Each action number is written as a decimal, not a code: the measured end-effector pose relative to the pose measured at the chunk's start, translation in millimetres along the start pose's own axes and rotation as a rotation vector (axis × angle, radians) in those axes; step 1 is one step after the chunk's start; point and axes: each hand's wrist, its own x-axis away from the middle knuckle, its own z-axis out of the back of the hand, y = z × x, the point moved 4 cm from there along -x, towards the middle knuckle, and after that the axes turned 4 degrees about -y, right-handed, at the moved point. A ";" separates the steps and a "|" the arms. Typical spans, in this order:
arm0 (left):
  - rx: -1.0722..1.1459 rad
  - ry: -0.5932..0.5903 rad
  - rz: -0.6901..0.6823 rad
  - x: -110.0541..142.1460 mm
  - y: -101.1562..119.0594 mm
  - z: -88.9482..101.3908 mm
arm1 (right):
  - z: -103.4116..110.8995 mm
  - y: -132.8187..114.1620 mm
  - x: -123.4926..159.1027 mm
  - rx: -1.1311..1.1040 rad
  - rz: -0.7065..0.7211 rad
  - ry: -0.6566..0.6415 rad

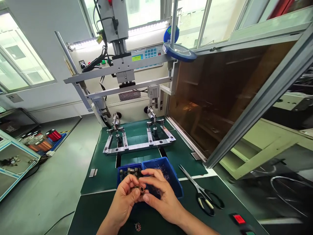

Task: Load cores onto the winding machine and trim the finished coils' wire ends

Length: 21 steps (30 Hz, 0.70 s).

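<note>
A small motor stator (142, 189) with copper windings is held above the front edge of two blue bins. My left hand (126, 197) pinches it between thumb and fingers. My right hand (162, 195) curves around its other side, thumb and fingertips at the stator; whether a thin wire lies between them is too small to see. Behind my fingers, the left blue bin (119, 176) contains several dark metal parts, partly hidden. The right blue bin (177, 182) has thin wire scraps inside. Another wound stator (138, 227) lies on the green mat in front of me.
Black-handled scissors (205, 195) lie half open at the right. Beyond the bins stands a machine with a metal fixture frame (139, 147). A red button (239, 219) sits near the front right edge. A brown translucent panel (220, 98) borders the bench on the right.
</note>
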 end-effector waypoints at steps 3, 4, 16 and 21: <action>0.012 -0.007 0.039 0.2 -10.4 -6.0 | -0.3 1.3 0.2 -0.123 -0.033 0.034; 0.015 -0.005 0.052 0.4 -13.2 -6.7 | 0.8 1.8 -0.1 -0.145 -0.036 0.068; 0.054 -0.010 0.100 -0.3 -22.6 -1.1 | 16.1 6.2 -7.0 -0.310 -0.006 0.032; 0.073 -0.040 0.098 -0.7 -25.6 -4.8 | 10.4 3.7 -6.4 -0.248 0.003 -0.101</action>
